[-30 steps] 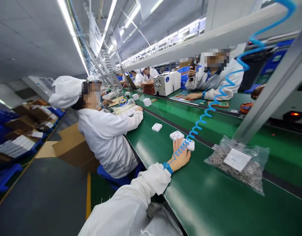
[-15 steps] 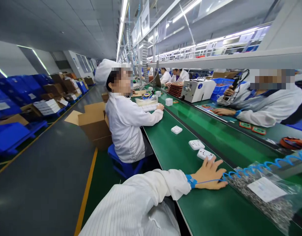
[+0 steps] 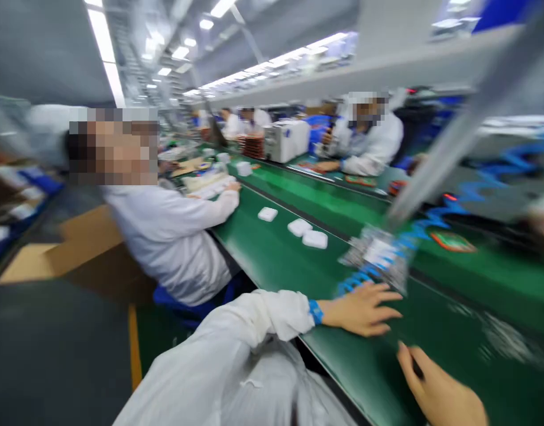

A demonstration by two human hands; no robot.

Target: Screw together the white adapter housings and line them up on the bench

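Observation:
My left hand (image 3: 365, 309) lies flat on the green belt (image 3: 272, 260), fingers spread, holding nothing. A blue wrist strap (image 3: 315, 312) with a coiled blue cord (image 3: 431, 228) runs up and to the right from it. Just beyond its fingertips lies a clear bag of small metal parts (image 3: 376, 254). Three white socket plates (image 3: 315, 239) rest farther up the belt. My right hand (image 3: 436, 393) comes in at the bottom right, over the belt; motion blur hides whether it holds anything.
A co-worker in white (image 3: 165, 231) sits close on my left at the belt. Another person (image 3: 369, 142) works across the line beside a white machine (image 3: 285, 141). A slanted metal post (image 3: 431, 171) stands behind the bag. Cardboard boxes (image 3: 54, 254) sit on the aisle floor.
The view swung right and blurred. My left hand slid off the nearest socket plate toward me along the belt. My right hand has come into view at the bottom right.

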